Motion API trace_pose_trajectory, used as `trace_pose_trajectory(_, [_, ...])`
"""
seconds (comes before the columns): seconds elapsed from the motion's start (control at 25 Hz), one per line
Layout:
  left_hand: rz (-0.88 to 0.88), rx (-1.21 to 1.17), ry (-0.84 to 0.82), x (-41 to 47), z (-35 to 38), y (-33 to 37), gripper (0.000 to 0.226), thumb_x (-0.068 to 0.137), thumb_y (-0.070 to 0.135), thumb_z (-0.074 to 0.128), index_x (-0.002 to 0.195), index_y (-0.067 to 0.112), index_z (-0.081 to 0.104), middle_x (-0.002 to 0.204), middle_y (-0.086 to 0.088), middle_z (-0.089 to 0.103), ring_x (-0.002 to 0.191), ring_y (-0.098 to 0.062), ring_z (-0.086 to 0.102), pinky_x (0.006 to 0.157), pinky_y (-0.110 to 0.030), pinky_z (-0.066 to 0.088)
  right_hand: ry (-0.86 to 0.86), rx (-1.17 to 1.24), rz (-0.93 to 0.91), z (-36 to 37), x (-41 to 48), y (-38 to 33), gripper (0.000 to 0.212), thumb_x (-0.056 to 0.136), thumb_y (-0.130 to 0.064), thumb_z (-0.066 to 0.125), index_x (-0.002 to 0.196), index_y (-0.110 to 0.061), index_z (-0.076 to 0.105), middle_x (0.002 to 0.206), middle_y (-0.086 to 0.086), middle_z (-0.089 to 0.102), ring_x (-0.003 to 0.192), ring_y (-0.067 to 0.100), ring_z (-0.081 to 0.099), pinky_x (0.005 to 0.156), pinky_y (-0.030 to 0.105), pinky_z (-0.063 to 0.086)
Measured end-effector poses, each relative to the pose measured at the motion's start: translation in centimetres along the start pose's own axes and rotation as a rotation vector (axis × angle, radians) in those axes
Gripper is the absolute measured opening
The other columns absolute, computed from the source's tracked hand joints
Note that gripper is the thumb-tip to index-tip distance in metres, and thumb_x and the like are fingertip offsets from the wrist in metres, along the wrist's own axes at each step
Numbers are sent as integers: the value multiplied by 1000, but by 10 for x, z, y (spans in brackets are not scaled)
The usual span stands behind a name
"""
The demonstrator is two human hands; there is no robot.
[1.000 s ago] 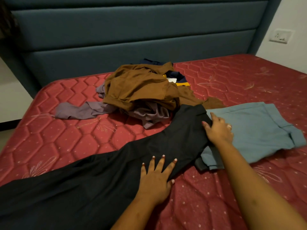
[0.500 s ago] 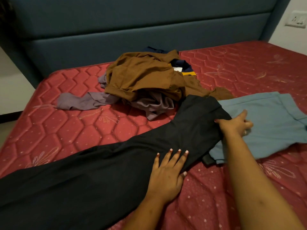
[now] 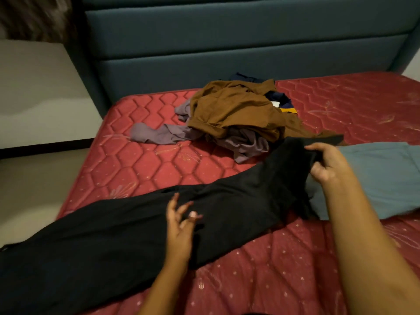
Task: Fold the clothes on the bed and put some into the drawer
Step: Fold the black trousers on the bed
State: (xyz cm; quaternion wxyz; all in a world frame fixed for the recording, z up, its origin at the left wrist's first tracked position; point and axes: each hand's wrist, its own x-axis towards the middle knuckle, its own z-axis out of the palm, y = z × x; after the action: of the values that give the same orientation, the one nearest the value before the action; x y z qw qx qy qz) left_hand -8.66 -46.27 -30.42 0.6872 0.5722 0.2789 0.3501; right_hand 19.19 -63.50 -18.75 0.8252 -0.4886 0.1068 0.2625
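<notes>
A long black garment (image 3: 113, 242) lies stretched diagonally across the red mattress (image 3: 261, 269), from the lower left to the middle right. My right hand (image 3: 327, 162) grips its far end and lifts it off the bed. My left hand (image 3: 179, 221) hovers over the garment's middle with fingers loosely spread, just above or touching the cloth. A folded blue-grey garment (image 3: 375, 178) lies flat at the right, partly under the black one. Behind sits a heap with a brown garment (image 3: 234, 110) on top, a mauve one (image 3: 163, 136) beneath and a navy and yellow piece (image 3: 284, 103) at the back.
A dark teal padded headboard (image 3: 227, 48) runs along the far side of the bed. The mattress's left edge drops to a pale floor (image 3: 34, 189) beside a light wall. No drawer is in view.
My right hand went from resting flat on the cloth to gripping and raising the black garment's far end. My left hand lifted off its flat press. The camera swung left.
</notes>
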Motion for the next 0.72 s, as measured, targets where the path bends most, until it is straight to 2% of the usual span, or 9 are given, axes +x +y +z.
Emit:
trace_pose_trajectory(0.08, [-73,-44,114,2,-53,31,44,97,8,50,131,35,39,118,-2,61,80,-13,68,76,-32,55,-172,15,-151,56,-35,15,53,68,15,50,118,-4,51,97,17,64,79,27,67,63,34,59])
trace_pose_trajectory(0.12, [-105,-80,145,-1,-80,49,39,99,9,45,127,36,42,117,-2,62,79,-14,68,80,-37,53,-265,-18,-229,89,-63,29,65,68,20,48,127,-7,47,103,16,63,84,26,65,67,35,59])
trace_pose_trajectory(0.24, [-251,-213,183,-10,-144,88,24,102,22,39,118,35,49,114,-1,64,90,-21,64,87,-40,46,-458,-241,-433,176,-142,95,84,71,26,44,141,-19,36,117,0,60,95,10,61,81,24,51])
trace_pose_trajectory(0.32, [-336,-282,206,-18,-188,107,27,101,36,34,123,34,50,115,-2,64,96,-23,62,88,-40,44,-615,-486,-526,220,-198,157,89,73,23,46,144,-28,31,131,-9,49,106,-7,53,92,8,41])
trace_pose_trajectory(0.4, [-384,-347,220,-26,-227,117,37,99,49,31,127,33,49,116,-2,64,98,-24,61,85,-41,44,-801,-728,-517,242,-234,229,90,78,14,52,150,-30,23,138,-13,42,111,-12,45,88,-1,34])
trace_pose_trajectory(0.48, [-414,-389,240,-33,-265,118,43,97,55,29,124,31,52,114,-2,65,97,-22,61,83,-40,46,-1056,-1043,-436,249,-252,298,95,84,-3,63,153,-39,8,143,-5,45,115,2,51,90,8,39])
trace_pose_trajectory(0.56, [-467,-404,267,-38,-295,108,45,96,55,34,125,27,54,114,0,66,101,-19,60,91,-39,45,-1202,-1321,-271,243,-249,353,97,86,-22,70,149,-48,2,141,10,51,125,20,52,104,24,40])
trace_pose_trajectory(0.64, [-459,-387,343,-42,-316,90,43,96,43,46,134,25,47,120,-1,64,105,-16,61,91,-39,46,-1158,-1495,-277,232,-232,380,89,86,-38,66,145,-57,2,138,11,53,130,26,47,109,37,39])
trace_pose_trajectory(0.72, [-379,-378,452,-39,-329,74,50,94,27,56,141,29,37,124,0,60,106,-14,60,89,-39,48,-1053,-1709,-442,219,-210,386,77,89,-48,56,146,-55,4,143,5,47,135,24,38,111,38,35])
